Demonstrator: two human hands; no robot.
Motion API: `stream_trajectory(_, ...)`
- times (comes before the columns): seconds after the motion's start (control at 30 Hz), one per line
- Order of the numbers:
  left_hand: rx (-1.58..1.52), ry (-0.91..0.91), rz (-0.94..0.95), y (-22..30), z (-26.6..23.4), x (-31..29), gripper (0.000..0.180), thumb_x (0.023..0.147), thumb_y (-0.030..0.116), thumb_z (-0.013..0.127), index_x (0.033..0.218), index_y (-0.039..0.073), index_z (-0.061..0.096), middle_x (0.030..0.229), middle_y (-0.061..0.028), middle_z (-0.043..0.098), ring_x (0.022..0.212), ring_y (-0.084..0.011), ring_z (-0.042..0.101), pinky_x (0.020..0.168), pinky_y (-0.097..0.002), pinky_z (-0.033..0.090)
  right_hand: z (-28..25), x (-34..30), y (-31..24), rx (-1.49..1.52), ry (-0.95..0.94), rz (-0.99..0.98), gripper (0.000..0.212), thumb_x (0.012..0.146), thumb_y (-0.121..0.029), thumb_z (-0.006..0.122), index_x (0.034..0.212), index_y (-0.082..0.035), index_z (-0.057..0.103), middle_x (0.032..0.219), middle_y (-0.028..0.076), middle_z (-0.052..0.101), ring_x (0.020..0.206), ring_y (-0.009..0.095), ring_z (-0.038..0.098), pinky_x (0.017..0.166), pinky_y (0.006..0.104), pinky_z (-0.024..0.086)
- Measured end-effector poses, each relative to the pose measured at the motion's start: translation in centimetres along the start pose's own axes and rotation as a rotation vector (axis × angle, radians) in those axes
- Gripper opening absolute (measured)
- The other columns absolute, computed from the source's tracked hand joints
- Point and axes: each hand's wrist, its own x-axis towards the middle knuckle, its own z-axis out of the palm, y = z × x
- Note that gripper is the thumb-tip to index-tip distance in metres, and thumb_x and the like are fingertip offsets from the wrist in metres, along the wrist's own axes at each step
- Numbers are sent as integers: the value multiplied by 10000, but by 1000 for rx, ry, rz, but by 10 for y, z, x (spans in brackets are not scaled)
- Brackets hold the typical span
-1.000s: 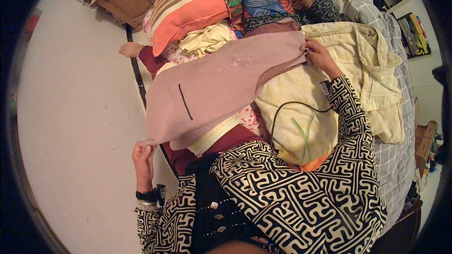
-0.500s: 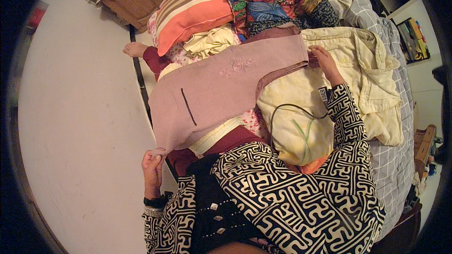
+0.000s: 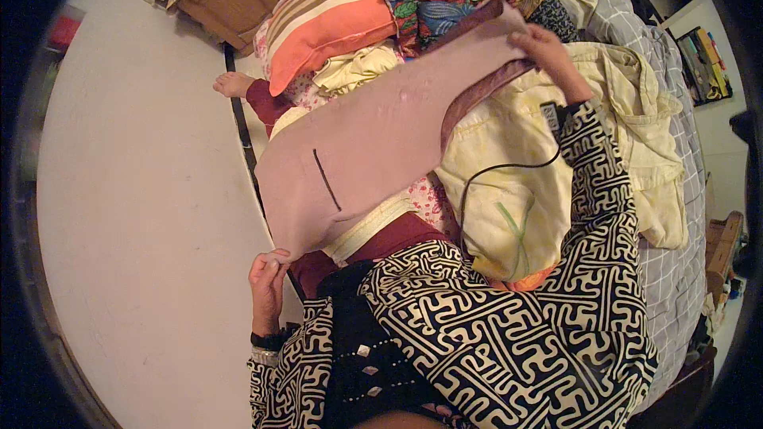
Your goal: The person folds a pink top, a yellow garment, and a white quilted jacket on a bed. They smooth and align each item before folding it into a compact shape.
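A mauve garment, with a short black strip on it, stretches across my lap between both hands. My left hand pinches its near left corner between thumb and fingertips. At the far right end, my right hand has its fingers closed on the narrow part of the cloth, held up off the bed. A darker brownish inner layer shows along the garment's curved edge. Beneath it are a cream cloth and my dark red trouser leg.
Cream-yellow fabric with a black cord lies on the right, over a grey checked bedspread. Beyond the garment are an orange striped pillow and a colourful patterned cloth. A wooden cabinet stands at the far left.
My right hand has lifted its end of the garment upward and away, and more of the darker layer shows. The left hand, still pinching the corner, has shifted slightly right.
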Motion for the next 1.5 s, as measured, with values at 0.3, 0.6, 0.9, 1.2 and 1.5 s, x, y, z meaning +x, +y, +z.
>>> stream_trajectory(0.3, 486, -276, -70, -33, 29, 22, 138, 917, 92, 618, 1016, 2, 651, 1127, -112, 652, 1072, -205, 590, 971, -321, 443, -37, 39, 74, -394, 172, 229, 362, 862, -370, 659, 978, -30, 704, 789, 67, 681, 726, 164, 621, 698, 301, 498)
stream_trajectory(0.6, 390, -86, -160, -13, 14, 20, 115, 954, 135, 590, 982, 24, 591, 1031, -90, 660, 941, -145, 618, 844, -279, 501, -24, 22, 120, -128, 166, 205, 389, 887, -337, 635, 1059, 8, 686, 944, 109, 706, 843, 217, 656, 765, 321, 499)
stream_trajectory(0.9, -166, 97, -351, -25, 27, 31, 160, 983, 222, 559, 1050, 82, 598, 1019, -71, 654, 909, -135, 632, 826, -268, 524, -21, 18, 134, 8, 145, 208, 396, 912, -325, 629, 1091, 28, 642, 970, 53, 674, 833, 137, 622, 743, 269, 490)
stream_trajectory(1.2, -65, -98, -450, -19, 18, 46, 452, 1002, 299, 484, 1329, -14, 495, 1339, -94, 567, 1222, -232, 544, 1065, -408, 416, -18, 6, 114, 149, 223, 125, 326, 937, -286, 631, 1081, 5, 659, 952, 20, 666, 850, 110, 607, 757, 237, 472)
stream_trajectory(1.5, 0, -14, -361, 0, 26, 105, 362, 938, 251, 611, 1214, 21, 564, 1189, -70, 630, 1088, -170, 594, 980, -339, 449, -17, -7, 127, 263, 134, 193, 278, 946, -242, 621, 1066, 7, 648, 936, -3, 648, 843, 84, 579, 756, 230, 457)
